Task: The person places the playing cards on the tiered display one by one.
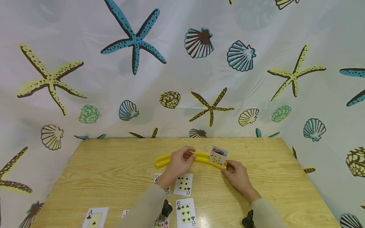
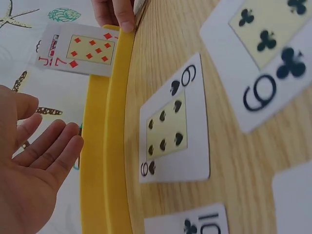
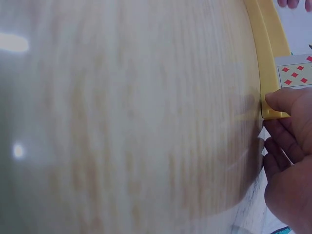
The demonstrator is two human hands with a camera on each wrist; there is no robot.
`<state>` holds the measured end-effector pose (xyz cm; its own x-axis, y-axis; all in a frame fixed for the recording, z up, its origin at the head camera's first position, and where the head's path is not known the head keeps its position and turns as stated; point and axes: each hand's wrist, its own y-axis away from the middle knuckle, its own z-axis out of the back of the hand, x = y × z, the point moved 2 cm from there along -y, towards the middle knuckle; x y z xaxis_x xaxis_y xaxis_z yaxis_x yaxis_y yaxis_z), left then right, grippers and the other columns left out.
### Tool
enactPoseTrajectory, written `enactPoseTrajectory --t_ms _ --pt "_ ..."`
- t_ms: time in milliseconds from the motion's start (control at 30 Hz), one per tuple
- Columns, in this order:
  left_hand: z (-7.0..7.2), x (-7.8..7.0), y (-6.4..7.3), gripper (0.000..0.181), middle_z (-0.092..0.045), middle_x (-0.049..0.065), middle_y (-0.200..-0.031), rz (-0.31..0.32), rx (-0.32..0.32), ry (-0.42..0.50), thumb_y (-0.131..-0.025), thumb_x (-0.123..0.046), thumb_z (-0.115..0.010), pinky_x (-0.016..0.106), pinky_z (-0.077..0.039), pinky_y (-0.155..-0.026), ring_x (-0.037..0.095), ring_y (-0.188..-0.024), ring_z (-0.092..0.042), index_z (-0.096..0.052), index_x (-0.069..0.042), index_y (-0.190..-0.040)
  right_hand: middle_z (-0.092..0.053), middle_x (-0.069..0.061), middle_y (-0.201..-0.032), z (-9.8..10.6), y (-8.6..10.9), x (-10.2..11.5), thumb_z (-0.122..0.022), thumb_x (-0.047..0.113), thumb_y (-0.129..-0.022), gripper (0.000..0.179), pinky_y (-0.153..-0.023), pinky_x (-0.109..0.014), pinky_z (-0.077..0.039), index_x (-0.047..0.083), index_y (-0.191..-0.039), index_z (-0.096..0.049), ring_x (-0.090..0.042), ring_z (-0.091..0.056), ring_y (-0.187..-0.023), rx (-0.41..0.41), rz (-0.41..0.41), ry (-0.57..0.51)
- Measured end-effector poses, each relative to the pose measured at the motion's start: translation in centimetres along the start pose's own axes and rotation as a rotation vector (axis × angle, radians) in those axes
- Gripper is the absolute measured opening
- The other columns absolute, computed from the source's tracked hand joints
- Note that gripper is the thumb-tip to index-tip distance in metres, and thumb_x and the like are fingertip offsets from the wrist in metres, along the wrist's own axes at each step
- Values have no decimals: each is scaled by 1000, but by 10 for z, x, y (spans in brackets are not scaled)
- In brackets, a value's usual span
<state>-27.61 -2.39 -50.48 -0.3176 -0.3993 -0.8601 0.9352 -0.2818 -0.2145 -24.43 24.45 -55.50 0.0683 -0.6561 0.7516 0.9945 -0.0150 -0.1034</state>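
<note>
A curved yellow card holder lies on the table. Near its right end stand a seven of diamonds and, behind it, a red jack. My right hand pinches that end; in the right wrist view the thumb presses its front and fingers reach behind it. Over the holder's middle is my left hand, holding nothing. Its fingers are loosely bent beside the holder in the left wrist view. Whether they touch it, I cannot tell.
Nearer me lie a six of spades, a six of clubs, a ten of clubs and an ace of clubs. My left sleeve partly covers other cards. Behind the table hangs a shell-and-starfish patterned cloth.
</note>
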Motion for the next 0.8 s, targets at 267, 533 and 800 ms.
enactPoseTrajectory --t_ms 267,533,800 --pt "45 11 19 22 -76 6 -102 10 -83 -89 -102 -16 -71 41 -63 -92 23 -96 -75 -71 -9 -122 -68 -23 -133 0 0 1 -76 16 -98 44 -112 -59 -48 -3 -136 -66 -40 -60 -127 -2 6 5" --pt "76 27 43 26 -76 5 -106 55 -95 -188 -102 -18 -72 43 -62 -97 22 -100 -73 -70 -7 -124 -69 -23 -132 0 -1 -1 -77 15 -97 44 -110 -59 -49 -4 -136 -67 -40 -61 -125 -8 15 12" --pt "97 47 64 30 -75 15 -122 57 -96 -308 -100 -19 -73 51 -59 -99 33 -112 -72 -69 -3 -125 -69 -21 -133 0 1 2 -76 15 -97 43 -111 -59 -48 -2 -136 -67 -38 -60 -126 0 -7 5"
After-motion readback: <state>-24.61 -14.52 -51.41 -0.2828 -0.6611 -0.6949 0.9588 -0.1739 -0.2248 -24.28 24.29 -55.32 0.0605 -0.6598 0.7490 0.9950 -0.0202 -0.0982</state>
